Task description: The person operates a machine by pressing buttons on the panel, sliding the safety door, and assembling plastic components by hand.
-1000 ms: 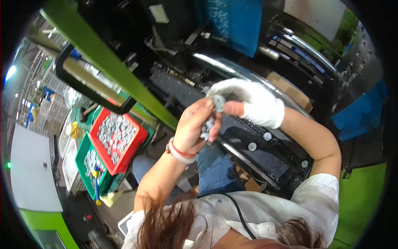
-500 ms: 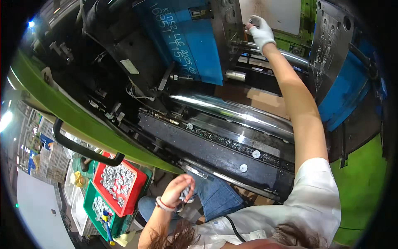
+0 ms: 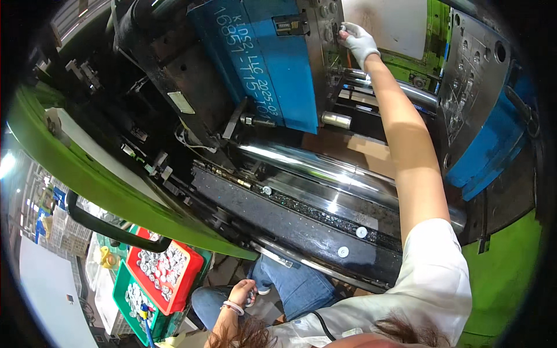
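Note:
My right hand (image 3: 361, 44) wears a white glove with bare fingertips. It reaches far between two metal mould halves, its fingers pinched together at the face of the left mould half (image 3: 326, 49). Something small and greyish shows at the fingertips, too small to name. The right mould half (image 3: 467, 75), with round recesses and shiny channels, stands apart from my forearm. Low in front of my body, my bare left hand (image 3: 241, 293) is closed around small grey round parts (image 3: 250, 298), partly hidden by the fingers. A bracelet circles that wrist.
Polished guide bars (image 3: 301, 156) cross below my right arm. Small round discs (image 3: 343, 252) lie on the dark machine ledge (image 3: 290, 214). At lower left, a red tray (image 3: 184, 278) and a green tray (image 3: 119, 290) hold many grey parts. A green door with a black handle (image 3: 110, 232) curves nearby.
My right hand has moved slightly up and left, against the left mould half's face. My left hand has dropped lower, toward my lap. The view has shifted a little.

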The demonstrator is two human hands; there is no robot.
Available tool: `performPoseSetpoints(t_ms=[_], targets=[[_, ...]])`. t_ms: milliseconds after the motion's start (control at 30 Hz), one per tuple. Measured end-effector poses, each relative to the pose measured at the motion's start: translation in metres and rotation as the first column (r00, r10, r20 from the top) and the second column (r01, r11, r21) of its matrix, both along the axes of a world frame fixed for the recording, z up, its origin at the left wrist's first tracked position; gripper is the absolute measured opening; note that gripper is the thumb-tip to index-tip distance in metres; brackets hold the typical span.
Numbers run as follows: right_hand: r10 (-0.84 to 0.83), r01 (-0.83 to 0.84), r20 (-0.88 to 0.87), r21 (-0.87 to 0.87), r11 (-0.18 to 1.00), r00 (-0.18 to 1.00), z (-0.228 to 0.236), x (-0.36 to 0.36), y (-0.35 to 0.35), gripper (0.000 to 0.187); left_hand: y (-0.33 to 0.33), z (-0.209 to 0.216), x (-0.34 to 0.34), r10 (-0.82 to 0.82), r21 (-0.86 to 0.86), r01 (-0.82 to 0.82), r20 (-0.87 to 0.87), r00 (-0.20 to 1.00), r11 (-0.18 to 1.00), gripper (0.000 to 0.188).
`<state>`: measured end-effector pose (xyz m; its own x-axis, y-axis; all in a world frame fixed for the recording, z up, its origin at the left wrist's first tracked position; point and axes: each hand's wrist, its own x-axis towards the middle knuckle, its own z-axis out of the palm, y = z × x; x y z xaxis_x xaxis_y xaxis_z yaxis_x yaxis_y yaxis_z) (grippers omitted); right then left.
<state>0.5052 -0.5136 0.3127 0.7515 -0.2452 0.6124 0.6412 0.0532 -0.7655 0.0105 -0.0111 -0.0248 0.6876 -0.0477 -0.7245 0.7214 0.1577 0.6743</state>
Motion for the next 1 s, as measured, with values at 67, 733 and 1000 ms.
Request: performPoseSetpoints(t_ms=[67, 733, 1000], targets=[[0.034, -0.034, -0.027, -0.02, 0.999, 0.999, 0.003, -0.008, 0.002, 0.043, 0.001, -0.002, 0.001, -0.004, 0.014, 0.004, -0.004, 1.0, 1.0, 0.017], [-0.385, 0.374, 0.042, -0.355, 0.857, 0.922, 0.008, 0.02, -0.003, 0.041, 0.002, -0.009, 0.003, -0.058, 0.034, 0.058, -0.008, 0.998, 0.998, 0.019], [-0.459, 0.437, 0.023, -0.349, 0.829, 0.888, 0.012, 0.011, 0.003, 0.039, 0.001, -0.013, 0.001, -0.085, 0.066, 0.084, 0.012, 0.996, 0.994, 0.018]])
